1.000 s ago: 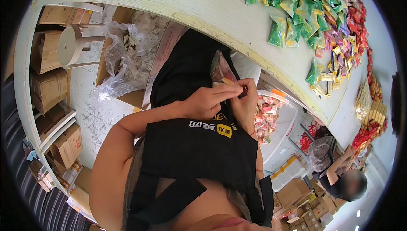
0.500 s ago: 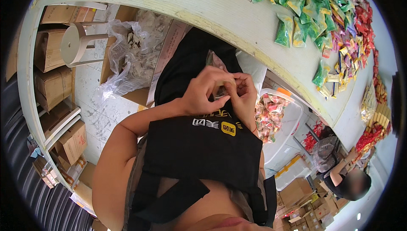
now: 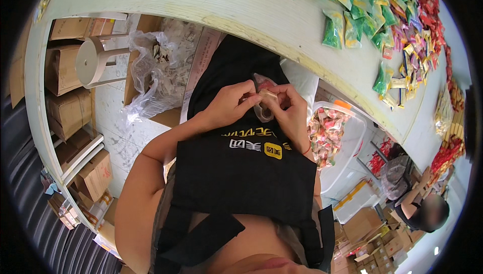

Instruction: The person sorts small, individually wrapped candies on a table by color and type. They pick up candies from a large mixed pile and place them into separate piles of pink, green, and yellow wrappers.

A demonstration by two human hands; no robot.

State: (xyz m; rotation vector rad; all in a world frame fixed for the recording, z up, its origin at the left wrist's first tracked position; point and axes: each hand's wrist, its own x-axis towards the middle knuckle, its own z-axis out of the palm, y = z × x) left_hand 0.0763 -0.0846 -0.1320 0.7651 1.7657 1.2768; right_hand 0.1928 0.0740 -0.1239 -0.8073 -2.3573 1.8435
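Above the lap of a black apron, a small clear plastic pouch with something reddish inside sits between my hands. My left hand pinches one side of it near the upper part. From the other side, my right hand grips it with thumb and fingers, which cover its middle. What exactly is inside the pouch cannot be made out.
Across the front runs a pale table with green-and-yellow packets heaped at the right. A plastic tub of red-and-white packets stands right of my lap. At left are a stool and an open carton. A co-worker is at far right.
My left hand has drawn back slightly to the left, its fingers now in a narrower pinch. More of the pouch shows between the hands. The view has shifted a little.
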